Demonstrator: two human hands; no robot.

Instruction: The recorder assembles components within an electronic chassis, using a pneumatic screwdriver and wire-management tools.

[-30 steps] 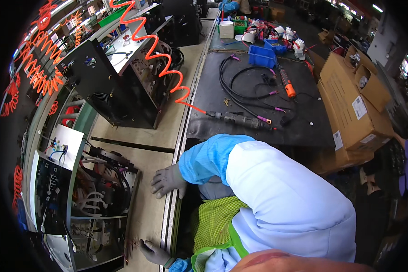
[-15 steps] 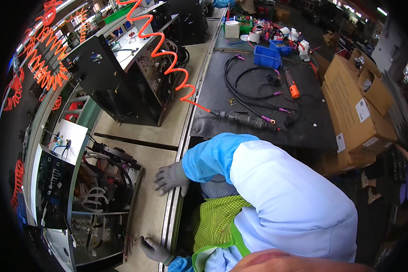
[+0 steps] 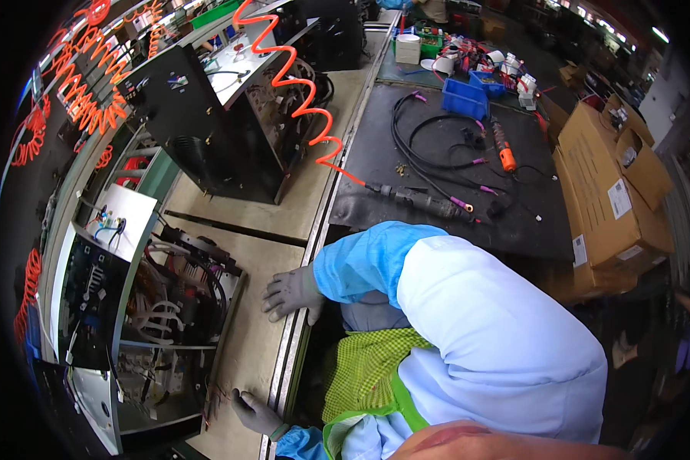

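My gloved right hand [image 3: 291, 294] lies flat on the pale bench top [image 3: 262, 349] beside its metal edge, fingers spread and holding nothing. Closer to me, my gloved left hand [image 3: 257, 412] rests on the same bench with its fingers loosely bent, apart from each other. Nothing shows in its grasp. Thin loose wires [image 3: 219, 396] stick out near its fingertips, from the lower side of an opened machine unit [image 3: 178, 307]. Inside that unit are white hoses [image 3: 161, 318], black cables and boards. Its white top panel [image 3: 124, 213] carries small connectors.
Farther along stands another black-cased unit [image 3: 207, 134]. An orange coiled air hose [image 3: 307, 96] runs to a pneumatic driver [image 3: 422, 201] on the black mat. Thick black cables [image 3: 406, 142], an orange-handled tool [image 3: 506, 153] and blue bins [image 3: 465, 100] lie there. Cardboard boxes [image 3: 602, 180] are at right.
The scene has shifted slightly in the picture as the head moved, most at the far end. Both hands stay at about the same places on the bench.
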